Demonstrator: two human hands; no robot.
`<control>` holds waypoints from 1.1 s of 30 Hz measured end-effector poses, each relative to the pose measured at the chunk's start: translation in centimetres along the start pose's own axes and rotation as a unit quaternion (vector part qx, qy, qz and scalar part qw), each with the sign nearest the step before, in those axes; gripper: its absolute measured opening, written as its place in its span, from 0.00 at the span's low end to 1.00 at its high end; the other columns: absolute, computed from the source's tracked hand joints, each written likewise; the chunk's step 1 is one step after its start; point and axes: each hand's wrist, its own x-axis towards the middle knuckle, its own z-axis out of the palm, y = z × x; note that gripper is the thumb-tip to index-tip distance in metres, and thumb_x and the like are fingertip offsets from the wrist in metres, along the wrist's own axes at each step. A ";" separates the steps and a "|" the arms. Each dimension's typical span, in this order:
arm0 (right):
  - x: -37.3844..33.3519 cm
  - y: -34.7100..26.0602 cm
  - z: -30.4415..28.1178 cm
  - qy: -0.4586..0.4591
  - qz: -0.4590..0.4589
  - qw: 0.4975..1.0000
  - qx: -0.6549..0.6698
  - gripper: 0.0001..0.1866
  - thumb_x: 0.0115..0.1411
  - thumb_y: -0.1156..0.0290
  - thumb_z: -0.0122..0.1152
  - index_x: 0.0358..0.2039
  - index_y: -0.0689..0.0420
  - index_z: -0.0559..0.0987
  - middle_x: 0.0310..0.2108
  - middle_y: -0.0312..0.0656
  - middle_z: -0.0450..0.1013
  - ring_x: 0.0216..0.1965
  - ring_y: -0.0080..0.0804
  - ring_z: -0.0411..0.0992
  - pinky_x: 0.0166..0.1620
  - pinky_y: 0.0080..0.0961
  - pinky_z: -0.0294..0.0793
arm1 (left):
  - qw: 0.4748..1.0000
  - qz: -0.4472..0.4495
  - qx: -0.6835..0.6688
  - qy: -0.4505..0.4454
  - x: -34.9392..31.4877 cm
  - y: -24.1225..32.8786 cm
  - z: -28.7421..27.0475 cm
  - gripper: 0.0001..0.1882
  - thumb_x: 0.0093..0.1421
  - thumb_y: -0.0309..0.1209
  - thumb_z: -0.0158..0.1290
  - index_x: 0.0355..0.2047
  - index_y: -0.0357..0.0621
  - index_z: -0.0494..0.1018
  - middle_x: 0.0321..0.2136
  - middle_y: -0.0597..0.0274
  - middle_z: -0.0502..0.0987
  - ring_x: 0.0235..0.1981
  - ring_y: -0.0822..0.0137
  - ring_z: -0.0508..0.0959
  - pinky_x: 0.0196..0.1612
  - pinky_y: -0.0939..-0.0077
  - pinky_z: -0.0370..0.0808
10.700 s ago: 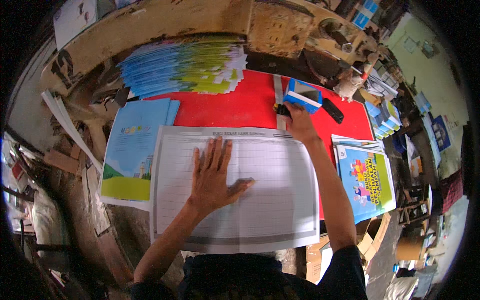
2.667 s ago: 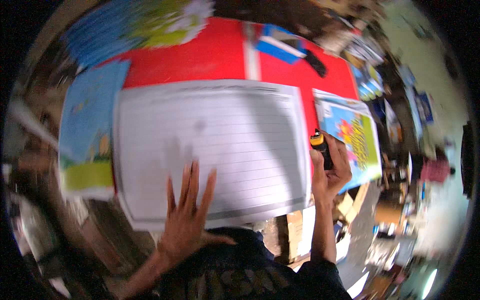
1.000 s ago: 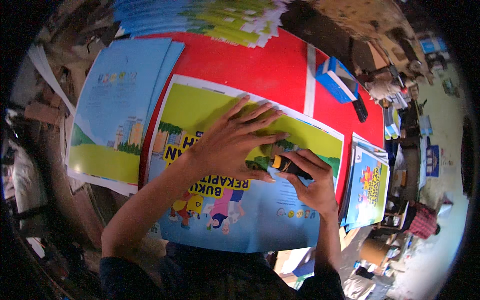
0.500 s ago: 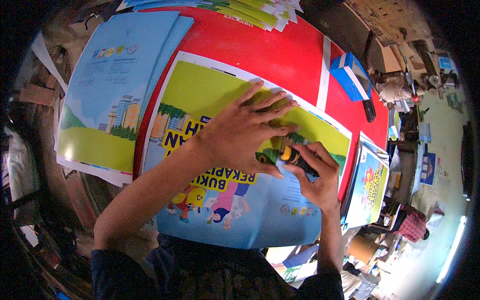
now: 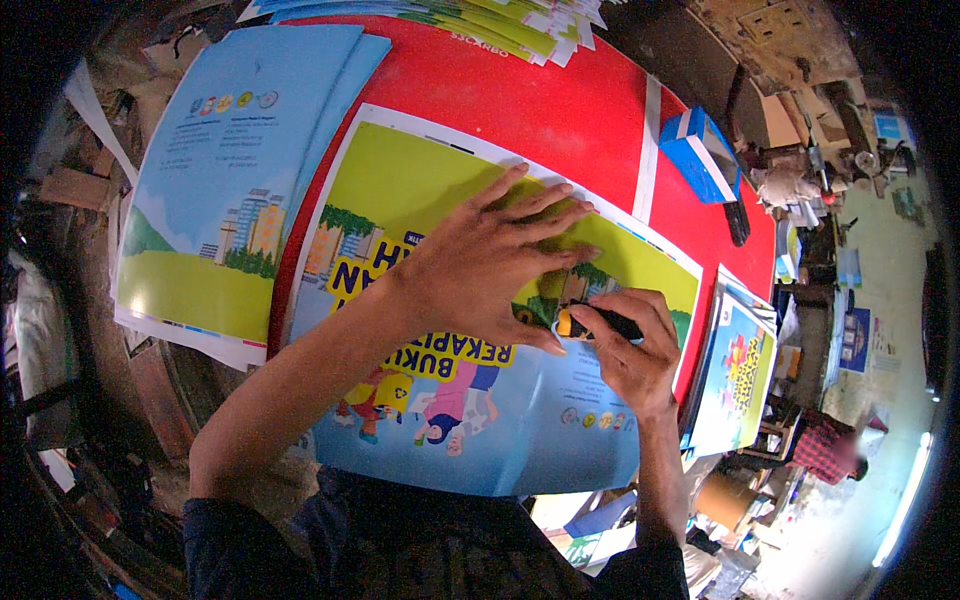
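- Since half a second ago my right hand (image 5: 625, 350) has slid a little further along the printed cover sheet (image 5: 430, 300), and the left hand (image 5: 480, 265) has stayed pressed flat on it — so the pass across the sheet looks to be in progress, not finished.
- Right fingers (image 5: 640, 310) are clenched around a small black tool with a yellow end (image 5: 590, 323), its tip touching the sheet just beside the left thumb.
- Left fingers (image 5: 545, 205) are spread and extended, holding nothing, palm down on the yellow-green part of the sheet.
- The sheet lies open on the red table top (image 5: 520, 100), its cartoon figures and blue area toward me, its far edge near a white tape strip (image 5: 648, 140).
- To my left, overlapping blue-and-green covers (image 5: 215, 190) lie stacked, partly hanging off the table.
- At the far edge sits a fanned pile of covers (image 5: 480, 15) — many sheets, count unclear.
- Right of the tape stands a small blue-and-white box (image 5: 700, 155); I cannot tell what is in it. A dark object (image 5: 738, 222) lies just beside it.
- At my right, another stack of bright covers (image 5: 735, 375) rests near the table's edge, well apart from the hands.
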 end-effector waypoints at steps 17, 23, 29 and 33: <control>3.7 0.8 -2.4 -0.159 0.274 0.912 0.259 0.21 0.56 0.70 0.77 0.49 0.63 0.85 0.40 0.49 0.84 0.38 0.35 0.83 0.43 0.29 0.80 | 1.000 -0.012 0.022 0.012 -0.2 -0.1 0.6 0.60 0.49 0.78 0.54 0.69 0.43 0.66 0.70 0.52 0.66 0.74 0.53 0.59 0.78 0.45 0.42; 3.4 4.6 -3.6 0.029 0.247 0.961 0.119 0.22 0.57 0.65 0.76 0.49 0.62 0.85 0.37 0.47 0.83 0.38 0.33 0.81 0.45 0.29 0.79 | 0.999 -0.018 0.036 -0.002 0.5 0.6 0.3 0.68 0.48 0.79 0.53 0.73 0.34 0.55 0.70 0.45 0.64 0.74 0.51 0.59 0.78 0.47 0.42; 3.7 3.8 -0.7 0.155 0.064 0.946 -0.278 0.31 0.60 0.64 0.73 0.61 0.61 0.76 0.33 0.46 0.82 0.30 0.31 0.77 0.42 0.30 0.79 | 0.999 -0.022 0.018 -0.035 -0.5 0.0 -0.5 0.74 0.41 0.80 0.57 0.74 0.35 0.51 0.72 0.43 0.59 0.75 0.52 0.56 0.78 0.45 0.42; 2.2 -5.4 1.2 0.094 0.343 0.932 0.071 0.36 0.56 0.70 0.76 0.65 0.60 0.72 0.29 0.42 0.83 0.29 0.34 0.80 0.39 0.36 0.81 | 0.999 -0.007 0.028 -0.013 -0.2 -0.1 -0.7 0.75 0.38 0.80 0.59 0.73 0.33 0.53 0.70 0.44 0.64 0.75 0.52 0.57 0.78 0.48 0.42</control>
